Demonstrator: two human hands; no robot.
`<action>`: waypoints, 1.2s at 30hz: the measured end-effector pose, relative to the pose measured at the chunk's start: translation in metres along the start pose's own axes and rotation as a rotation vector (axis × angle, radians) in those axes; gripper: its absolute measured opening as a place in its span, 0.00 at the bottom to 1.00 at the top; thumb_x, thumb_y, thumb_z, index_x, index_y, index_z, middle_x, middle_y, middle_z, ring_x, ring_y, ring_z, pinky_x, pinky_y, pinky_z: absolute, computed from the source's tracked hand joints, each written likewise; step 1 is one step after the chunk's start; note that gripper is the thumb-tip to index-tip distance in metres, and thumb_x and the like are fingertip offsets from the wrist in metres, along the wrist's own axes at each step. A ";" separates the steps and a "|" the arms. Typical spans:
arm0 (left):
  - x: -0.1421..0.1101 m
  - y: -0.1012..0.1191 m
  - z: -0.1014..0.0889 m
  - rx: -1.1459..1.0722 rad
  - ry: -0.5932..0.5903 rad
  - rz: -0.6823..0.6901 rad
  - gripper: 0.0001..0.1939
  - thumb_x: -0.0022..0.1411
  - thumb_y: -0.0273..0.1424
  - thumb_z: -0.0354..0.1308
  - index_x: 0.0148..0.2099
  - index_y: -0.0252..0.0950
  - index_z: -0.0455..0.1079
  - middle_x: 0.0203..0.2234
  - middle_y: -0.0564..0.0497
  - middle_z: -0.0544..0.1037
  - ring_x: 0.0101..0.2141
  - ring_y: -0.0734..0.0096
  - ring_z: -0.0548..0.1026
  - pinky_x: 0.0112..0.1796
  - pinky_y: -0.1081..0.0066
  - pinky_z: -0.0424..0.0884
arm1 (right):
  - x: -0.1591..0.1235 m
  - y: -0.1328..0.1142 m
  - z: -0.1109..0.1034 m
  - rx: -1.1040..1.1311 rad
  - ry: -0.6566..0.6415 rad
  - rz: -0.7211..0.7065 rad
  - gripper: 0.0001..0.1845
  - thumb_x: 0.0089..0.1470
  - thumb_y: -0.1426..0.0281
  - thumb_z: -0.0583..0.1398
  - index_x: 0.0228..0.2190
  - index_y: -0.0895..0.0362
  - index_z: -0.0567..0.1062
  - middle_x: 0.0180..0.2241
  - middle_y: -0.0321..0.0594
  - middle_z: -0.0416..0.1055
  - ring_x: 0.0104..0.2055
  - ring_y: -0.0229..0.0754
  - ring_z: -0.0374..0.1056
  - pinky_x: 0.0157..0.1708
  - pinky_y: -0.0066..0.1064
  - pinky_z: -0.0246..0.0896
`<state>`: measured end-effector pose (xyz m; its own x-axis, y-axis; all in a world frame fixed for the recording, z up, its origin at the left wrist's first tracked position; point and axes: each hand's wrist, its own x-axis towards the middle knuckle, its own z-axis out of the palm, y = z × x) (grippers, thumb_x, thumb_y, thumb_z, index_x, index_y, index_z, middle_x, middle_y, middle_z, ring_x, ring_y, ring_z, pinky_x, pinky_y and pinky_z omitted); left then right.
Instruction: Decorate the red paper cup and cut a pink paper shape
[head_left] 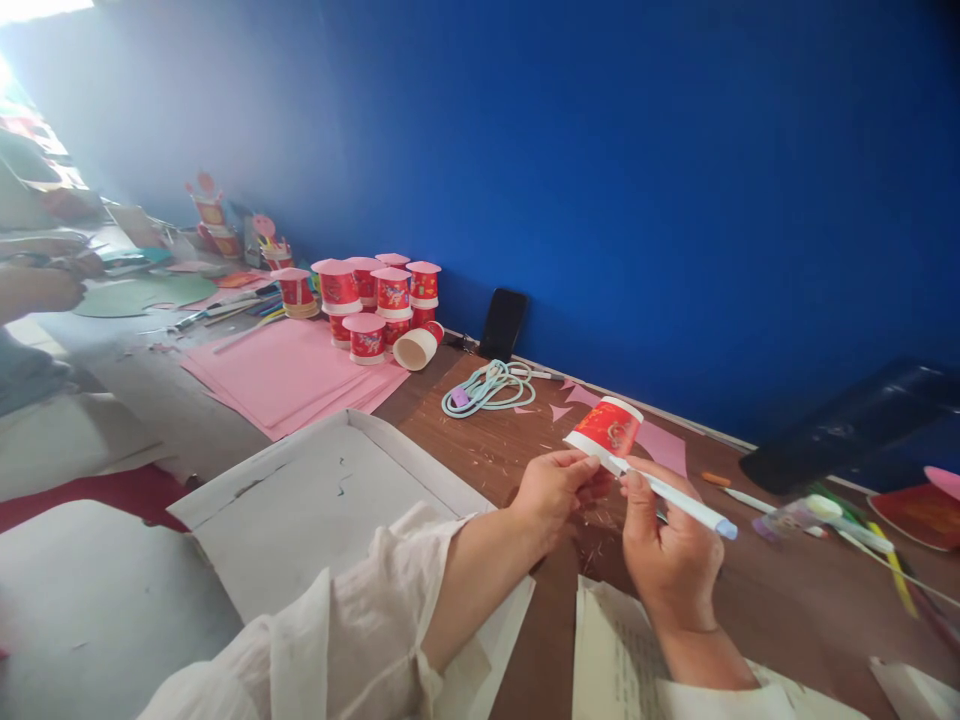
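Head view — my left hand (pixel 553 494) pinched 1 red cup (pixel 604 428), my right hand (pixel 673 552) gripped 1 white pen (pixel 688 503) against it — pen work, I judged, next needing steadiness.

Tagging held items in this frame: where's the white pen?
In the head view, right of centre: the white pen is in the right hand, one end close to the red cup in the left hand.
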<state>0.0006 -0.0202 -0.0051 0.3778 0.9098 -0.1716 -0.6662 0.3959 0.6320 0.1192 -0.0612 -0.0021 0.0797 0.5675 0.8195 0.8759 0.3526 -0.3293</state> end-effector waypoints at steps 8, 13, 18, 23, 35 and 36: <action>0.001 0.000 0.000 0.002 0.016 0.002 0.17 0.44 0.37 0.74 0.32 0.30 0.77 0.27 0.46 0.78 0.29 0.73 0.75 0.40 0.70 0.71 | 0.000 -0.003 0.000 -0.032 0.005 0.034 0.14 0.63 0.63 0.55 0.38 0.57 0.78 0.34 0.46 0.78 0.36 0.46 0.74 0.39 0.36 0.67; 0.000 0.000 0.000 -0.013 0.010 -0.014 0.14 0.45 0.35 0.73 0.31 0.30 0.77 0.27 0.46 0.78 0.30 0.73 0.75 0.41 0.69 0.72 | -0.001 -0.002 0.000 -0.027 -0.006 0.024 0.13 0.63 0.64 0.55 0.39 0.57 0.78 0.33 0.45 0.78 0.36 0.45 0.74 0.38 0.35 0.67; 0.001 0.000 0.000 -0.007 0.011 -0.020 0.15 0.46 0.34 0.73 0.32 0.28 0.77 0.28 0.45 0.78 0.30 0.73 0.75 0.41 0.70 0.72 | -0.001 -0.001 0.001 -0.027 0.015 0.021 0.13 0.64 0.65 0.55 0.38 0.57 0.77 0.33 0.45 0.78 0.36 0.45 0.74 0.39 0.35 0.66; 0.001 0.000 0.001 -0.033 0.021 -0.013 0.12 0.49 0.33 0.71 0.31 0.29 0.76 0.27 0.46 0.77 0.30 0.73 0.75 0.42 0.70 0.72 | -0.002 0.000 0.002 -0.048 0.012 0.029 0.14 0.64 0.64 0.54 0.39 0.57 0.77 0.36 0.48 0.78 0.39 0.47 0.74 0.40 0.37 0.66; -0.003 0.005 0.007 -0.091 0.075 -0.072 0.05 0.57 0.25 0.64 0.29 0.29 0.74 0.27 0.45 0.77 0.30 0.74 0.76 0.40 0.73 0.73 | -0.002 0.000 0.002 -0.043 0.012 0.025 0.13 0.64 0.65 0.55 0.38 0.58 0.77 0.34 0.46 0.78 0.37 0.46 0.74 0.39 0.35 0.66; -0.003 0.006 0.007 -0.092 0.077 -0.073 0.05 0.58 0.24 0.64 0.29 0.29 0.73 0.27 0.45 0.77 0.30 0.74 0.76 0.40 0.73 0.73 | -0.002 0.000 0.002 -0.043 0.013 0.024 0.13 0.63 0.65 0.55 0.38 0.57 0.77 0.34 0.46 0.78 0.37 0.46 0.74 0.39 0.35 0.66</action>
<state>0.0004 -0.0219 0.0047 0.3795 0.8836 -0.2744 -0.6959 0.4680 0.5446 0.1179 -0.0609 -0.0049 0.1067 0.5658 0.8176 0.8935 0.3062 -0.3285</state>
